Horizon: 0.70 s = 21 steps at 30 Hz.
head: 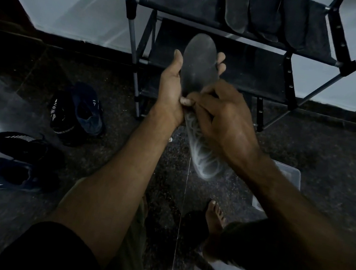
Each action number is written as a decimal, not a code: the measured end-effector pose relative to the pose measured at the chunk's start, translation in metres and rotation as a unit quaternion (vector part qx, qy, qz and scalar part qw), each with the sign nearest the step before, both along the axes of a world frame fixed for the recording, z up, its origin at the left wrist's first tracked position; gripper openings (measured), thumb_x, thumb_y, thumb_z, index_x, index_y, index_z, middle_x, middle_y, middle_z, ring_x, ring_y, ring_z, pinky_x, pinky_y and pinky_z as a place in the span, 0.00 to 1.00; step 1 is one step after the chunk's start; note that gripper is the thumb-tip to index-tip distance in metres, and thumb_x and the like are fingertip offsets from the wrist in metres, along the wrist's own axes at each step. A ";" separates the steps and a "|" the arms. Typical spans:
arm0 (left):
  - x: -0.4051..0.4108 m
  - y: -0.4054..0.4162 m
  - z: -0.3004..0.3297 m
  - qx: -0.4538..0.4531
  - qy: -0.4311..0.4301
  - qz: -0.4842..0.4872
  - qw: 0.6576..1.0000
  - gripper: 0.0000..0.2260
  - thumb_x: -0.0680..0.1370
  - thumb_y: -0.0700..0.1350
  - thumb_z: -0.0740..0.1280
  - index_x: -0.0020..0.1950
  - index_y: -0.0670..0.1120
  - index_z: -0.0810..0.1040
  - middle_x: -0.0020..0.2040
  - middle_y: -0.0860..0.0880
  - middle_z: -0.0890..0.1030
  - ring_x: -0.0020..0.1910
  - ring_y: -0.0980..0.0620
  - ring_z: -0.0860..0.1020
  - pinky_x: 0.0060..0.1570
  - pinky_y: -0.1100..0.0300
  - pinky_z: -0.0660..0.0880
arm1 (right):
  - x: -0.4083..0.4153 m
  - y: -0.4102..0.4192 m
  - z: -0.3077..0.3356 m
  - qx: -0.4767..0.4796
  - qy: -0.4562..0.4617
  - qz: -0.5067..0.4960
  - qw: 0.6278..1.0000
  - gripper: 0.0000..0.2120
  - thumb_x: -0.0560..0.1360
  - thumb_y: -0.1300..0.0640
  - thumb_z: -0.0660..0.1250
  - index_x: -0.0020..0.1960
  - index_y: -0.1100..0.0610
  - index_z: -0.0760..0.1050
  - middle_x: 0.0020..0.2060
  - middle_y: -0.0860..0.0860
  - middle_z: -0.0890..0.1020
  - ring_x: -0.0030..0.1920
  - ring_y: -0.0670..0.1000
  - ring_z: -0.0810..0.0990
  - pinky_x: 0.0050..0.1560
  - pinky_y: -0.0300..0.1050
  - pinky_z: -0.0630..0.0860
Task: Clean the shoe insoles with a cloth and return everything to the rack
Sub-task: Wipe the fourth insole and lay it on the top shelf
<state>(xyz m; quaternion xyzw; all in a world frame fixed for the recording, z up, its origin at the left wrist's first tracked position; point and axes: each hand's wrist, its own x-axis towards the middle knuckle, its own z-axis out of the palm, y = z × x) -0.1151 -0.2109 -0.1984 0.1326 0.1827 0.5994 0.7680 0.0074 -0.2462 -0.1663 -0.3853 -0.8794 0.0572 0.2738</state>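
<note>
**Insole held in front of the rack**

The left hand (170,92) gripped an insole (200,65), its fingers (221,59) curled round the far edge. The right hand (218,120) pinched the insole's near end, with a pale cloth (204,155) hanging below it. The rack (132,1) held three insoles (266,11) on its top shelf. Four shoes (88,110) lay on the floor (330,157), left of the rack. A clear box (291,175) sat under the right arm, contents hidden.

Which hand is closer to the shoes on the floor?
The left hand. It holds the insole just right of the shoes, while the right hand works farther right, on the insole's other side.
</note>
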 end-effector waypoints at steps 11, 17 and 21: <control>-0.008 0.002 0.002 0.002 -0.021 0.016 1.000 0.32 0.82 0.63 0.44 0.68 0.39 0.70 0.63 0.44 0.74 0.59 0.47 0.75 0.54 0.53 0.77 | 0.008 -0.009 -0.008 0.053 -0.076 0.021 0.995 0.14 0.78 0.52 0.61 0.53 0.54 0.83 0.44 0.56 0.79 0.41 0.57 0.76 0.39 0.49 0.68; 0.001 -0.002 0.006 -0.019 0.008 -0.002 1.000 0.36 0.82 0.64 0.48 0.57 0.34 0.80 0.57 0.41 0.80 0.57 0.46 0.77 0.63 0.55 0.72 | -0.006 0.015 -0.003 0.078 -0.055 -0.067 0.993 0.10 0.79 0.53 0.65 0.51 0.58 0.82 0.43 0.57 0.78 0.41 0.57 0.76 0.40 0.48 0.69; -0.007 0.002 0.002 -0.019 -0.007 0.015 1.000 0.33 0.83 0.62 0.46 0.64 0.37 0.74 0.65 0.41 0.74 0.58 0.46 0.76 0.65 0.53 0.68 | -0.002 0.001 -0.011 0.079 -0.075 -0.047 0.993 0.08 0.78 0.53 0.67 0.52 0.56 0.82 0.44 0.55 0.78 0.42 0.55 0.75 0.40 0.45 0.64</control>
